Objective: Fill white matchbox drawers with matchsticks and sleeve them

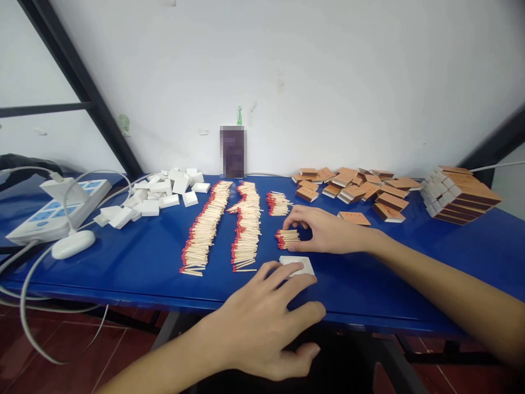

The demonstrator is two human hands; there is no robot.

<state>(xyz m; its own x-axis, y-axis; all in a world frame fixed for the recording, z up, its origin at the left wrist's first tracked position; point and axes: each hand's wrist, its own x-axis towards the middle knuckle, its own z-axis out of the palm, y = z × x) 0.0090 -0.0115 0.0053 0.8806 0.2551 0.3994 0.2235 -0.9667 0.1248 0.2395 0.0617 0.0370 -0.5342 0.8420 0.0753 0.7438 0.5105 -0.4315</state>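
Note:
My right hand (pixel 314 229) curls its thumb and fingers around a small bundle of red-tipped matches (pixel 288 239) on the blue table. Just in front of that bundle lies a white inner matchbox tray (pixel 305 266). My left hand (pixel 273 314) reaches over this tray with its fingers spread, the fingertips at its near left side; whether they press on it I cannot tell. A short row of matches (pixel 279 203) lies behind the bundle. Farther left run two long rows of matches, one in the middle (pixel 247 230) and one beyond it (pixel 207 227).
White trays (pixel 168 189) are heaped at the back left. Loose orange matchbox sleeves (pixel 356 186) lie at the back right, near a stack of matchboxes (pixel 461 194). A power strip (pixel 57 210) with white cables occupies the left end. A dark upright phone-like object (pixel 233 151) leans by the wall.

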